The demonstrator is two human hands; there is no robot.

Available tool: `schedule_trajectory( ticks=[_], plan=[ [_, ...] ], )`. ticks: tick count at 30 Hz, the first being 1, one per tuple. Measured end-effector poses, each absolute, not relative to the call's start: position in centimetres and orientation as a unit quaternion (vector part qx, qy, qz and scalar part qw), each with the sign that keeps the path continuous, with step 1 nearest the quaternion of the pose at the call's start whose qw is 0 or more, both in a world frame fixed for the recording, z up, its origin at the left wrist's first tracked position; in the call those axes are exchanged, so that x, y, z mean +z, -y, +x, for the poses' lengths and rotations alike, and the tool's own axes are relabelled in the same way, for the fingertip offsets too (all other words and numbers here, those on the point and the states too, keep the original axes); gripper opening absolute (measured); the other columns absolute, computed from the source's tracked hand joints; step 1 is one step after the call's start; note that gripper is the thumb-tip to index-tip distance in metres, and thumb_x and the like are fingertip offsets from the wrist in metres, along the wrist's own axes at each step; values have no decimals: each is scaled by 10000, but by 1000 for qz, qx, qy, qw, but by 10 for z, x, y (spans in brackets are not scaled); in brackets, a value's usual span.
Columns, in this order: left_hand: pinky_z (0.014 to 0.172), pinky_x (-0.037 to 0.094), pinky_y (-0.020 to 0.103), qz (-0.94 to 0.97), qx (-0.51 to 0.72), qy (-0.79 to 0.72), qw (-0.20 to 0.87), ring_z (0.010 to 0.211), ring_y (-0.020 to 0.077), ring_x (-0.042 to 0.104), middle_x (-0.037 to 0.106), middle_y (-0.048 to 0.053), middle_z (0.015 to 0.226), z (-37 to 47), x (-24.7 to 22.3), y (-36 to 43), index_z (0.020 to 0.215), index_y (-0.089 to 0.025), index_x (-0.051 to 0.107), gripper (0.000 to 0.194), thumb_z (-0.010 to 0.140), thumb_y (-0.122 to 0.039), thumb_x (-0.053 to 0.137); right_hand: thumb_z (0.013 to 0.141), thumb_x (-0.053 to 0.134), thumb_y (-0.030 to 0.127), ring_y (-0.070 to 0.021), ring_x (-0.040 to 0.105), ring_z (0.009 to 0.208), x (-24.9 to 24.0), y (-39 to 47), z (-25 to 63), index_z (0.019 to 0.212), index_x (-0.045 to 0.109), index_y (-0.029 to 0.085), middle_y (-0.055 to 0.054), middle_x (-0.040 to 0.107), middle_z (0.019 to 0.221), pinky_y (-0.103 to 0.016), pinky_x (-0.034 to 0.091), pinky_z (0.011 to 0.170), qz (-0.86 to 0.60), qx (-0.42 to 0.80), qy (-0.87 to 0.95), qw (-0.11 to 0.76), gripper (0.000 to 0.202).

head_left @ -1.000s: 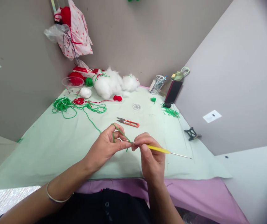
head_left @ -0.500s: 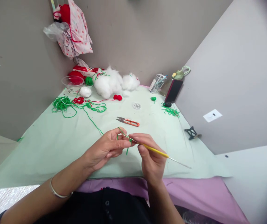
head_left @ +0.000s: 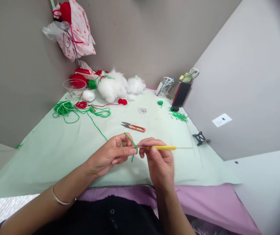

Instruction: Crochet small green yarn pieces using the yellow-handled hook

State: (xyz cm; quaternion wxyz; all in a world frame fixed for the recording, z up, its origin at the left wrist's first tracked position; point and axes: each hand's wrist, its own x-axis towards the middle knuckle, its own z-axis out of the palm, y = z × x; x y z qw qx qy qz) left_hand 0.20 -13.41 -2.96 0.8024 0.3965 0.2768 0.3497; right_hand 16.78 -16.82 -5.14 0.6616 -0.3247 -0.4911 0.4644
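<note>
My right hand [head_left: 158, 160] is closed around the yellow handle of a crochet hook [head_left: 164, 148], which lies nearly level and points left. Its thin metal end reaches to the fingertips of my left hand [head_left: 117, 150]. Green yarn [head_left: 130, 139] runs over the raised left index finger and down to the hook, and a short tail hangs below. My left thumb and fingers pinch the yarn there; the small loop at the hook's tip is partly hidden. Behind my hands, orange-handled thread snips [head_left: 135, 127] lie on the pale green cloth [head_left: 81, 140].
At the back left are tangled green yarn [head_left: 65, 108], a clear plastic tub [head_left: 74, 85] and white stuffing [head_left: 112, 86]. A small red yarn bundle [head_left: 122, 101] and a round clear case [head_left: 143, 111] lie mid-table. A phone [head_left: 182, 94] leans against a bottle [head_left: 186, 77] at right, near green scraps [head_left: 179, 116].
The crochet hook has swung from slanting down to the right to nearly level, as my right hand turned. The yarn from my left index finger now stretches straight to the hook.
</note>
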Motion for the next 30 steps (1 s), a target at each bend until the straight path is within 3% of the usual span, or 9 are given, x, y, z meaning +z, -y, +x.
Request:
schedule_trajectory(
  ticks=[4, 9, 13, 17, 18, 21, 24, 27, 30],
  plan=[
    [417, 201, 175, 456, 364, -304, 753, 405, 3, 299, 571, -70, 675, 4, -32, 135, 801, -178, 560, 277, 776, -269, 820, 962, 665, 323, -161, 624, 755, -56, 169, 164, 995, 784, 259, -56, 773, 979, -322, 515, 682, -353, 442, 509, 649, 139],
    [625, 538, 253, 614, 252, -317, 678, 734, 156, 659, 711, 47, 972, -20, -27, 122, 908, -197, 717, 188, 824, -344, 799, 909, 723, 367, -147, 605, 686, -52, 164, 168, 917, 775, 244, -50, 774, 891, -308, 513, 649, -360, 476, 436, 674, 135],
    [734, 561, 275, 689, 268, -423, 524, 927, 224, 692, 731, 75, 1209, -57, -25, 93, 851, -234, 796, 203, 859, -433, 761, 884, 738, 346, -146, 605, 692, -47, 162, 170, 895, 781, 237, -62, 782, 883, -285, 494, 615, -359, 489, 410, 681, 117],
    [739, 544, 257, 668, 390, -537, 337, 1032, 268, 663, 708, 77, 1213, -77, -24, 83, 776, -221, 784, 194, 763, -399, 859, 893, 727, 320, -140, 602, 691, -47, 161, 169, 888, 787, 241, -60, 787, 880, -280, 495, 622, -359, 490, 407, 683, 99],
    [773, 559, 267, 648, 423, -515, 367, 1106, 279, 647, 682, 69, 1276, -75, -22, 88, 863, -223, 784, 202, 822, -419, 811, 897, 723, 316, -140, 600, 688, -47, 160, 168, 889, 787, 241, -59, 787, 879, -283, 497, 624, -362, 485, 409, 683, 99],
    [792, 626, 383, 554, 437, -299, 642, 1288, 358, 603, 591, 94, 1464, -52, -15, 114, 1180, -272, 702, 394, 935, -575, 641, 913, 711, 308, -138, 600, 687, -49, 161, 164, 900, 790, 245, -52, 783, 887, -287, 495, 629, -366, 464, 423, 687, 102],
    [1029, 556, 488, 453, 388, -204, 776, 1450, 365, 474, 511, 147, 1566, -17, -12, 134, 1340, -252, 635, 598, 913, -669, 613, 941, 694, 301, -121, 584, 666, -51, 165, 160, 947, 795, 258, -40, 777, 913, -273, 473, 608, -358, 447, 443, 690, 110],
    [1129, 468, 506, 347, 494, -204, 771, 1460, 313, 473, 653, 122, 1412, 10, -14, 134, 1166, -234, 711, 487, 992, -638, 501, 969, 667, 282, -111, 574, 659, -53, 170, 158, 994, 791, 264, -38, 774, 970, -269, 453, 593, -348, 432, 471, 686, 128],
    [1236, 315, 525, 403, 584, -211, 672, 1442, 292, 498, 768, 67, 1207, 18, -18, 126, 668, -218, 661, 621, 1053, -597, 355, 990, 636, 256, -115, 585, 685, -53, 171, 158, 1010, 785, 271, -35, 772, 983, -269, 451, 598, -342, 412, 491, 687, 151]
  ],
)
